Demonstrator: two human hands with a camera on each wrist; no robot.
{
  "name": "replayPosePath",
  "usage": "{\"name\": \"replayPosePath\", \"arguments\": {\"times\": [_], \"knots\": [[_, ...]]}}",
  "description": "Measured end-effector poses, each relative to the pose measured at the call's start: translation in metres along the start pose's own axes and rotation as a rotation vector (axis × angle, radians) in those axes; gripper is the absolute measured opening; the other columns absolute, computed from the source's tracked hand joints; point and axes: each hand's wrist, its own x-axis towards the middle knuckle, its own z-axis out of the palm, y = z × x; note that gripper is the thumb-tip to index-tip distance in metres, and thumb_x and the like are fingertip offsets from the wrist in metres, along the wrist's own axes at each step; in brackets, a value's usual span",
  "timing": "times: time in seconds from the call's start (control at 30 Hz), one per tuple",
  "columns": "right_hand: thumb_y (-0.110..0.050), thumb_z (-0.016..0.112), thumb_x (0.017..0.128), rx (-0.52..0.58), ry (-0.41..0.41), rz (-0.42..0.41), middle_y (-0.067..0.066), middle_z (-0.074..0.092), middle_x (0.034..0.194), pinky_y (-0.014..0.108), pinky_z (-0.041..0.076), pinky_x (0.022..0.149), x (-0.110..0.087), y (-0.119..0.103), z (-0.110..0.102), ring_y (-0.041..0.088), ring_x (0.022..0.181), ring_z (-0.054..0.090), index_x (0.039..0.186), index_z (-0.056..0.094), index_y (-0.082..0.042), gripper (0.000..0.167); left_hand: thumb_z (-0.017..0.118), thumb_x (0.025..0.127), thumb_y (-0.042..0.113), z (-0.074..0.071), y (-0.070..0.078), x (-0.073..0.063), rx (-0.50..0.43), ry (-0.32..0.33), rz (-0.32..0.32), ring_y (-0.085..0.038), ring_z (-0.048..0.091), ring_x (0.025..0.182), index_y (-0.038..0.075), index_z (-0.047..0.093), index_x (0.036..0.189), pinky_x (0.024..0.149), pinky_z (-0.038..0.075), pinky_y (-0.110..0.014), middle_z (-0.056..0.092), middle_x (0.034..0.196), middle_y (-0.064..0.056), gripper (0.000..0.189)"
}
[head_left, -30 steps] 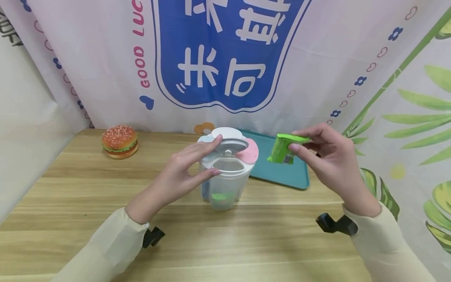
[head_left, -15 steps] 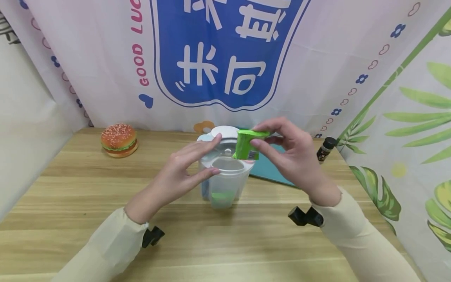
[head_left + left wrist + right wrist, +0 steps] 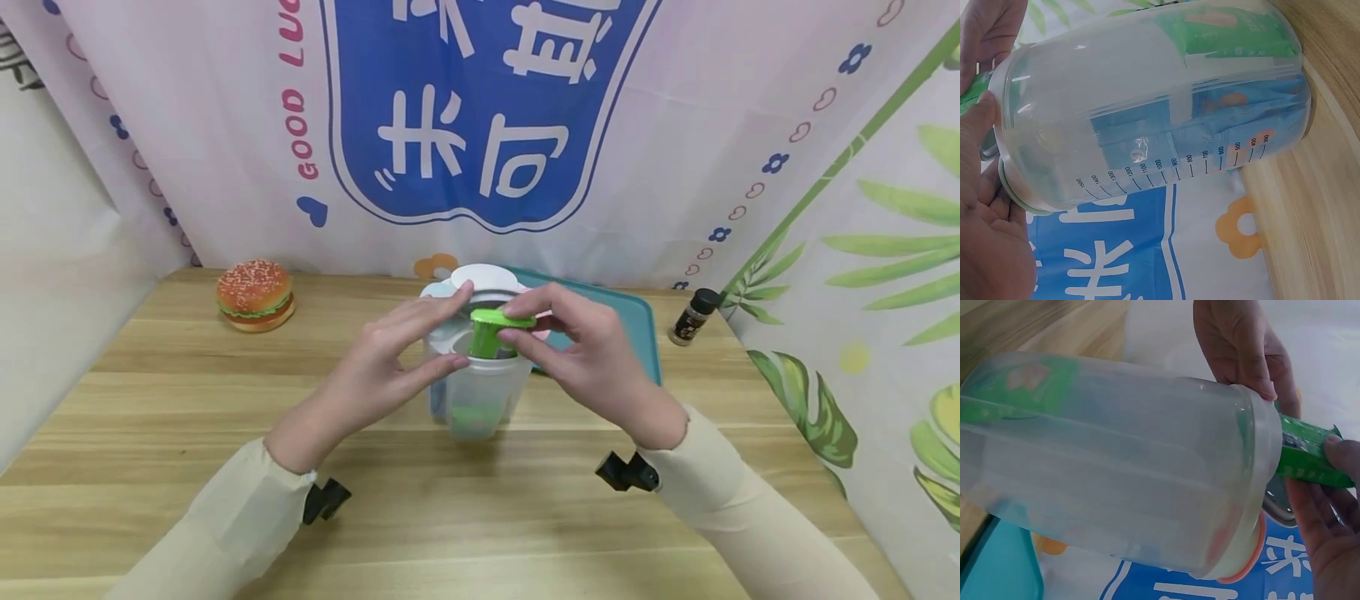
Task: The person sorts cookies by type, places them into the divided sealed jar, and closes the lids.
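Observation:
A clear storage container (image 3: 480,396) with several compartments and white, light blue and pink lids stands upright on the table. Its front flap lid (image 3: 1280,503) is raised. My left hand (image 3: 382,358) holds the container top, thumb at the rim and fingers by the raised lid. Between thumb and fingers, my right hand (image 3: 592,346) pinches a small green snack packet (image 3: 489,337), its lower end in the front opening. Inside, another green packet (image 3: 1235,37) lies at the bottom of the front compartment. Blue packets (image 3: 1141,134) fill a neighbouring one, marked with a printed scale.
Behind the container lies a teal tray (image 3: 637,325), partly hidden by it and my right hand. A toy hamburger (image 3: 256,296) sits at the back left of the wooden table (image 3: 187,408). At the back right lies a black-capped bottle (image 3: 693,317), near the curtain.
My right hand has moved left and down from above the tray, bringing the green packet into the front opening. The left hand stays at the container top.

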Motion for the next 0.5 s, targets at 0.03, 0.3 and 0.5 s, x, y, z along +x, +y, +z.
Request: {"name": "replayPosePath", "arguments": {"times": [0.03, 0.3, 0.5], "knots": [[0.009, 0.080, 0.085, -0.010, -0.016, -0.001, 0.012, 0.078, 0.107, 0.022, 0.066, 0.079, -0.002, 0.001, 0.000, 0.019, 0.097, 0.075, 0.107, 0.069, 0.001, 0.026, 0.084, 0.089, 0.011, 0.000, 0.000, 0.000, 0.000, 0.000, 0.000, -0.028, 0.059, 0.142, 0.014, 0.051, 0.155, 0.116, 0.053, -0.044, 0.063, 0.151, -0.007, 0.074], [0.004, 0.081, 0.086, -0.093, -0.121, -0.007, 0.007, 0.076, 0.111, 0.027, 0.063, 0.097, -0.012, 0.008, -0.001, 0.020, 0.107, 0.074, 0.100, 0.074, -0.006, 0.019, 0.084, 0.089, 0.011, 0.001, 0.000, 0.000, -0.009, -0.001, 0.005, -0.027, 0.060, 0.141, 0.015, 0.051, 0.156, 0.115, 0.054, -0.045, 0.063, 0.151, -0.007, 0.075], [0.003, 0.081, 0.087, -0.165, -0.160, -0.071, 0.007, 0.072, 0.114, 0.033, 0.062, 0.102, -0.015, 0.009, -0.001, 0.021, 0.111, 0.070, 0.098, 0.077, -0.006, 0.015, 0.084, 0.089, 0.010, 0.001, -0.001, 0.000, -0.022, 0.001, 0.012, -0.026, 0.060, 0.140, 0.013, 0.050, 0.156, 0.115, 0.054, -0.044, 0.064, 0.150, -0.007, 0.075]]}}
